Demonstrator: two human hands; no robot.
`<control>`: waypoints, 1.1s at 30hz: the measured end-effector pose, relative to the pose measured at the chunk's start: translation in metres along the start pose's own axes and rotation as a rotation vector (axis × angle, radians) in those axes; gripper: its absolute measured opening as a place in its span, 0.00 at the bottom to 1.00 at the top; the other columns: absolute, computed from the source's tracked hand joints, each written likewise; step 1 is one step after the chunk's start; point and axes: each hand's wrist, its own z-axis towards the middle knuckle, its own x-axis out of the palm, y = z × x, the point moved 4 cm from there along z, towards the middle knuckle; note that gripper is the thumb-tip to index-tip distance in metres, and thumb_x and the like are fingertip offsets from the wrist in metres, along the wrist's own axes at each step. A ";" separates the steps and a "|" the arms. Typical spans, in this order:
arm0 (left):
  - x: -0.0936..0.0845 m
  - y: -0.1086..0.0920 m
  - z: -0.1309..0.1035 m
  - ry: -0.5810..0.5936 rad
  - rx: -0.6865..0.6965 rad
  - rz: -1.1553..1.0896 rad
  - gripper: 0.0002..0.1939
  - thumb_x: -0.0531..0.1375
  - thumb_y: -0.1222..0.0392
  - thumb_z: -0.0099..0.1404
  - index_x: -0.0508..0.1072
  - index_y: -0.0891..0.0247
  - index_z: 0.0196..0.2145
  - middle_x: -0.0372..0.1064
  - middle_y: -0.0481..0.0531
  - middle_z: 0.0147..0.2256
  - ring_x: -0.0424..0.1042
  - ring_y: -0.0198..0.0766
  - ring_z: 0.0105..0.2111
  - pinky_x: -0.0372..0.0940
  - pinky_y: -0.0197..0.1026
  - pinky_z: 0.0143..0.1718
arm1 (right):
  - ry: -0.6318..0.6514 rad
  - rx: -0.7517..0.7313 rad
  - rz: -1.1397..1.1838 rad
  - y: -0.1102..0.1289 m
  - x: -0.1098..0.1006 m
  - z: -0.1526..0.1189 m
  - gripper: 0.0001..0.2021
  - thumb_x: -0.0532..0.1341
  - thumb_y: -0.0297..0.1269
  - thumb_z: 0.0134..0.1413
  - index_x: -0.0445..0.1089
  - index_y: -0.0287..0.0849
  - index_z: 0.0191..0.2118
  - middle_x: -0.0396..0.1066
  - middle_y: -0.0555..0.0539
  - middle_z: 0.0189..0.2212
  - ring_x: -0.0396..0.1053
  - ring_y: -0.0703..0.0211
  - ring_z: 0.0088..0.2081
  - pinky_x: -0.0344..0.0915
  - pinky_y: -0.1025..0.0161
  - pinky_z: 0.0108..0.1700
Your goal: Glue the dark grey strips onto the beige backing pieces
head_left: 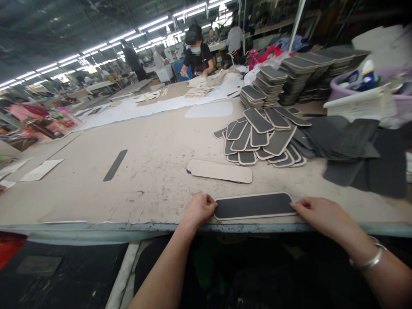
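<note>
A long dark grey panel with a beige border and rounded corners [254,206] lies at the table's front edge. My left hand [200,209] pinches its left end between thumb and fingers. At the opposite end, my right hand [317,214] grips the corner the same way; a silver bracelet circles that wrist. Just beyond the panel rest beige strips [222,171], stacked with a dark edge peeking out at the left. Farther off is a loose pile of similar bordered panels [257,133].
Tall stacks of panels [299,71] stand at the back right, near a purple basin [337,88] of bottles. Dark sheets [383,159] lie at the right. A narrow dark strip [115,165] is on the left of the table [154,141]. A masked person [198,60] works across it.
</note>
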 end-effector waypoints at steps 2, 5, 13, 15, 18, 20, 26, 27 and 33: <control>0.001 0.000 0.001 0.010 0.008 0.018 0.05 0.59 0.60 0.51 0.73 0.63 0.22 0.68 0.50 0.19 0.65 0.35 0.21 0.56 0.35 0.25 | -0.007 0.009 0.008 0.004 -0.003 -0.003 0.19 0.52 0.52 0.50 0.72 0.45 0.26 0.71 0.45 0.24 0.68 0.53 0.28 0.58 0.59 0.31; 0.003 0.005 0.003 0.009 0.005 -0.009 0.05 0.60 0.59 0.50 0.71 0.63 0.23 0.68 0.49 0.19 0.65 0.34 0.20 0.54 0.34 0.23 | -0.008 0.039 0.021 0.011 -0.010 -0.008 0.19 0.52 0.52 0.50 0.71 0.45 0.24 0.71 0.46 0.23 0.67 0.55 0.27 0.57 0.61 0.29; -0.017 0.008 -0.010 -0.098 0.212 -0.156 0.08 0.58 0.54 0.56 0.71 0.60 0.28 0.69 0.48 0.23 0.66 0.35 0.24 0.59 0.35 0.28 | 0.010 0.047 0.018 0.014 -0.012 -0.011 0.19 0.51 0.52 0.50 0.70 0.45 0.24 0.71 0.46 0.23 0.67 0.55 0.27 0.57 0.61 0.29; -0.026 0.004 -0.016 -0.141 0.287 -0.183 0.06 0.60 0.56 0.55 0.74 0.60 0.27 0.70 0.50 0.26 0.67 0.37 0.28 0.60 0.36 0.33 | 0.003 0.020 0.013 0.008 -0.008 -0.008 0.19 0.52 0.52 0.50 0.71 0.45 0.25 0.71 0.45 0.24 0.67 0.53 0.28 0.58 0.60 0.30; -0.027 -0.003 -0.021 -0.064 0.405 -0.219 0.06 0.60 0.57 0.56 0.76 0.58 0.31 0.70 0.53 0.31 0.68 0.38 0.33 0.61 0.37 0.38 | 0.010 0.012 0.002 -0.001 -0.001 -0.001 0.18 0.52 0.52 0.50 0.72 0.47 0.27 0.72 0.45 0.26 0.68 0.52 0.30 0.58 0.58 0.32; -0.021 -0.006 -0.022 0.031 0.487 -0.183 0.08 0.58 0.58 0.58 0.77 0.58 0.33 0.70 0.54 0.34 0.68 0.39 0.35 0.61 0.38 0.40 | 0.016 0.014 0.003 -0.003 0.002 0.002 0.18 0.52 0.53 0.50 0.72 0.47 0.27 0.72 0.45 0.26 0.68 0.51 0.30 0.59 0.57 0.32; -0.006 -0.007 -0.019 0.126 0.625 -0.021 0.10 0.55 0.60 0.61 0.77 0.56 0.34 0.71 0.54 0.36 0.68 0.39 0.37 0.61 0.39 0.40 | 0.018 0.057 0.007 0.004 -0.005 -0.004 0.18 0.52 0.53 0.50 0.71 0.46 0.26 0.71 0.46 0.24 0.68 0.53 0.29 0.58 0.60 0.31; -0.005 -0.007 -0.018 0.128 0.628 0.005 0.10 0.55 0.60 0.61 0.77 0.56 0.34 0.71 0.54 0.36 0.68 0.39 0.37 0.61 0.39 0.39 | 0.022 0.064 0.003 0.007 -0.007 -0.005 0.18 0.52 0.52 0.50 0.71 0.46 0.26 0.71 0.47 0.24 0.67 0.54 0.28 0.58 0.60 0.31; -0.003 -0.008 -0.013 0.134 0.614 0.121 0.10 0.55 0.60 0.61 0.77 0.58 0.33 0.70 0.52 0.37 0.69 0.36 0.36 0.62 0.36 0.38 | 0.004 0.088 -0.012 0.014 -0.016 -0.010 0.18 0.51 0.52 0.49 0.69 0.45 0.23 0.70 0.47 0.22 0.66 0.56 0.27 0.56 0.62 0.29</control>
